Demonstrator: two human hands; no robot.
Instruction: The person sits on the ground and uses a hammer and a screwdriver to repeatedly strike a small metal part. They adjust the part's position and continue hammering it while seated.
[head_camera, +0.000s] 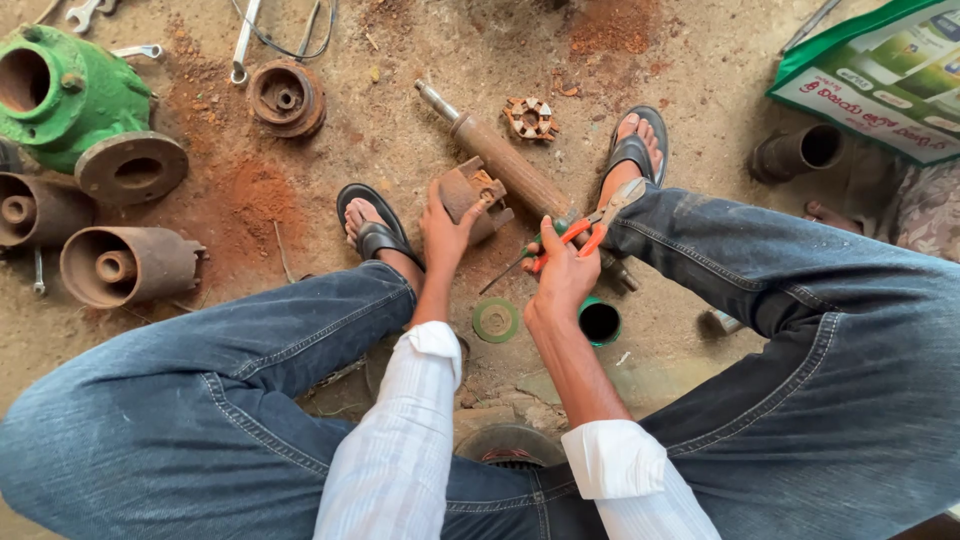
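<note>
With pump parts already strewn about, the left hand (445, 232) gripped a rusty fitting (472, 197) on the shaft (510, 170) while the right hand (562, 275) clasped orange pliers (585, 232).

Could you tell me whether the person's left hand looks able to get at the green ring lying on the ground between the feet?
Probably yes: the green ring lies uncovered beside the left forearm, but the left hand would first have to release the rusty part.

The rusty shaft's (505, 165) lower end vanishes behind the right hand (562, 275); green housing (65, 90) beyond it gets chopped by the edge.
</note>
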